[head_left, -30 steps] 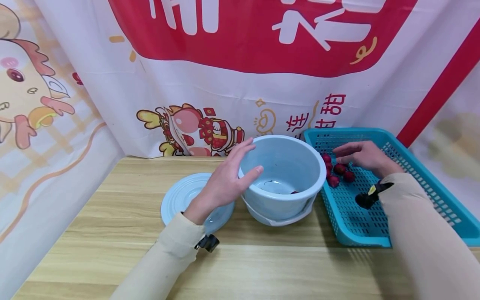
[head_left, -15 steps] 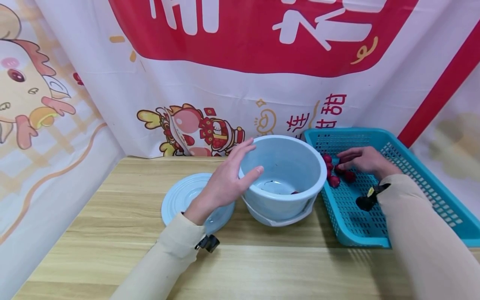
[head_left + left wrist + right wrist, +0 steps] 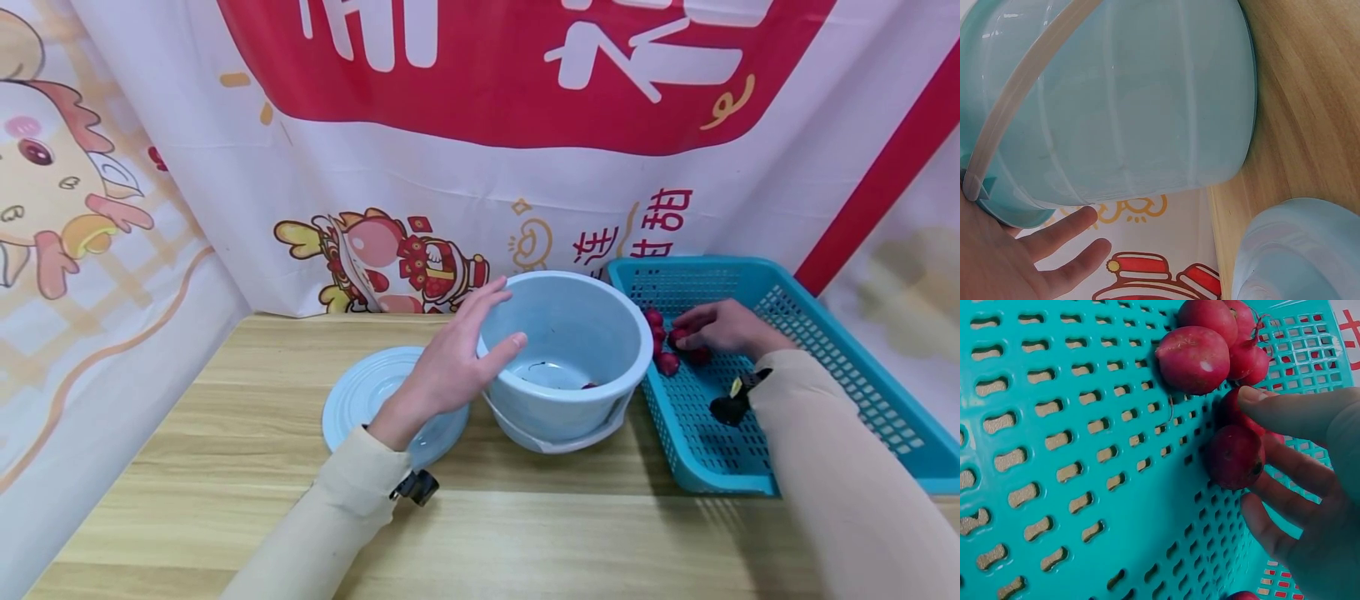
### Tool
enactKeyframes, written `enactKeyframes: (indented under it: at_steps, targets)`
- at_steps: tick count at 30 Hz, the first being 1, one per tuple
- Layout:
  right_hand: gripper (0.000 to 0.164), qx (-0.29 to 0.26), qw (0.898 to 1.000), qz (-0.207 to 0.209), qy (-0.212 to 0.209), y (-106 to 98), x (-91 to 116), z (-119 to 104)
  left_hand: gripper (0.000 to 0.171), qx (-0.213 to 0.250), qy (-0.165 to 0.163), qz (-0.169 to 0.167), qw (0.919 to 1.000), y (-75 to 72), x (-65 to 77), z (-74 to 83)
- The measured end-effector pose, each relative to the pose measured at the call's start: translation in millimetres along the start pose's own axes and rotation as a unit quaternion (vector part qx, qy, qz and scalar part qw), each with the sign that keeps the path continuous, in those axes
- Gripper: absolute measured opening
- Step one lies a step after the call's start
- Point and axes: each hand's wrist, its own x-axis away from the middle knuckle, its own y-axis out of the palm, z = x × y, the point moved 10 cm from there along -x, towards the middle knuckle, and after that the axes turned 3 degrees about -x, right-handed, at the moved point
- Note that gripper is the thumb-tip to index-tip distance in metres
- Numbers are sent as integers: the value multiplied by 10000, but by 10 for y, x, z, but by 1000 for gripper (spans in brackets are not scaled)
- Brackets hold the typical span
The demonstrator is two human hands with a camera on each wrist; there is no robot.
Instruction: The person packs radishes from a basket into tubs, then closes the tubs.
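Observation:
My right hand reaches into the teal basket and pinches a red radish between thumb and fingers. Another radish lies close to the fingers. Several more radishes are clustered beside them at the basket's left side. My left hand rests at the rim of the light blue bucket, its fingers extended and thumb over the edge. In the left wrist view the bucket's pale handle hangs across its side. A bit of red shows inside the bucket.
A light blue round lid lies on the wooden table left of the bucket, partly under my left forearm. The basket stands just right of the bucket. A printed curtain hangs close behind them.
My right hand has lowered slightly and closed its thumb and fingers around a radish in the basket. The left hand and bucket have stayed put.

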Motion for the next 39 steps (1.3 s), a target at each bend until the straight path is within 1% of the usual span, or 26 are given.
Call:
enactKeyframes:
  at_steps: [3, 8, 14, 17, 20, 26, 33, 39]
  targets:
    - [56, 146, 9999, 28, -78, -5, 0, -9, 74, 2, -3, -6, 10000, 0, 1, 1]
    - [51, 187, 9996, 164, -107, -27, -12, -5, 74, -18, -1, -7, 10000, 6, 2, -2]
    - [50, 287, 9993, 156, -171, -24, -16, -29, 74, 13, 4, -5, 10000, 11, 2, -6]
    - [49, 301, 9989, 271, -220, -48, -3, -69, 74, 11, -9, -5, 10000, 11, 6, 0]
    - [50, 250, 9981, 464, -324, -94, 25, -144, 74, 5, -40, -14, 10000, 11, 9, 2]
    - [54, -62, 9951, 806, -574, -201, 110, -353, 74, -10, -80, -11, 10000, 0, 10, -7]
    - [62, -485, 9912, 993, -734, -272, 219, -589, 74, -16, -45, -2, 10000, -7, 17, -13]
    - [68, -563, 9867, 1253, -865, -329, 319, -742, 74, -41, 10, 2, 10000, 2, 19, -5]
